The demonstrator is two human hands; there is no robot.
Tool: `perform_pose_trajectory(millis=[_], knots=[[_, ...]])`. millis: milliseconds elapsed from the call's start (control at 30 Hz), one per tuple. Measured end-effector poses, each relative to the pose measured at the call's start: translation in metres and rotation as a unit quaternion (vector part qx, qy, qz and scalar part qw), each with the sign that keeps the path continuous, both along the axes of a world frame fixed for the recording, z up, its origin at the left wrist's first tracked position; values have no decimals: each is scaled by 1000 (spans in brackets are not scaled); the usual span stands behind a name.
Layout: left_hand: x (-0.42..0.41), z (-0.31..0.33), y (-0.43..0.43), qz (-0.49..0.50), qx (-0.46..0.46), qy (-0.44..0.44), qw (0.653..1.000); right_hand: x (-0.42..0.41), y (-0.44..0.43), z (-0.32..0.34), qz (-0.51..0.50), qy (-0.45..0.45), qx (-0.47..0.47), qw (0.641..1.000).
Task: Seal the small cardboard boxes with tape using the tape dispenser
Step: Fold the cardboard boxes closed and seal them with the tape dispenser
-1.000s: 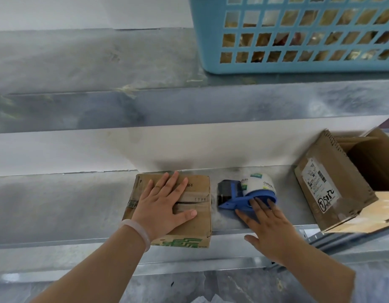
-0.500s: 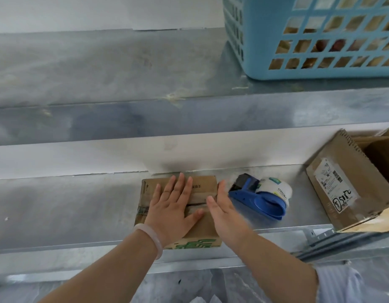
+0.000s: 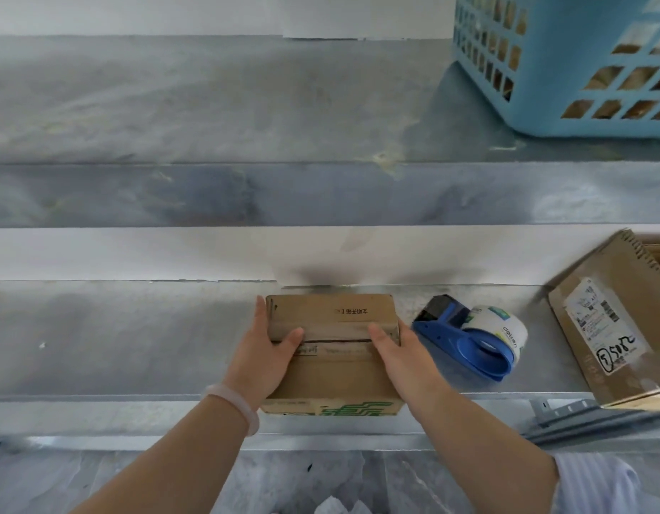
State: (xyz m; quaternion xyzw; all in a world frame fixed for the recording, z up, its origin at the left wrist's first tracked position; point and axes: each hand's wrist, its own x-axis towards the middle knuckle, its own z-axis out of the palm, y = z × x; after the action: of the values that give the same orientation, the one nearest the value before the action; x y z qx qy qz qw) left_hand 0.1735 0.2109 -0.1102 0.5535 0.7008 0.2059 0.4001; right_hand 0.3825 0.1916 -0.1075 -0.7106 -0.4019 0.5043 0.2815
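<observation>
The left hand (image 3: pixel 263 356) and the right hand (image 3: pixel 399 356) are gripping the small cardboard box (image 3: pixel 332 380) from either side, fingers lying against its side walls and thumbs pressing on its top by the flap seam (image 3: pixel 336 341). The box is sitting at the front edge of the lower metal shelf (image 3: pixel 135 339) with its flaps lying closed. The tape dispenser (image 3: pixel 469 339) is resting on the same shelf just to the right of the box, touched by neither hand, so no tape is being laid right now.

A paler band is running along the seam, but whether that is a fresh strip of tape or old residue is too unclear to tell. Judging from this, the box is either being squared up for taping or being handled once its top is done; its ends are looking untaped from here. To the far right a larger cardboard box (image 3: pixel 599 328) with a shipping label is lying open. The blue basket (image 3: pixel 581 61) on the upper shelf is holding brown shapes, too blurred to name, so most of the sealing is probably still waiting
</observation>
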Motion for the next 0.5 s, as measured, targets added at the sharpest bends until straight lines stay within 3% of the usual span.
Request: perform_pose_trajectory(millis=[333, 433, 500], knots=[[-8, -4, 0, 37, 9, -138, 990, 0, 0, -3, 10, -28, -16, 999], [-9, -7, -2, 12, 40, -52, 998, 1, -5, 1, 46, -77, 10, 996], [-10, -4, -6, -79, 139, 64, 985, 4, -12, 8, 119, -155, 90, 977]])
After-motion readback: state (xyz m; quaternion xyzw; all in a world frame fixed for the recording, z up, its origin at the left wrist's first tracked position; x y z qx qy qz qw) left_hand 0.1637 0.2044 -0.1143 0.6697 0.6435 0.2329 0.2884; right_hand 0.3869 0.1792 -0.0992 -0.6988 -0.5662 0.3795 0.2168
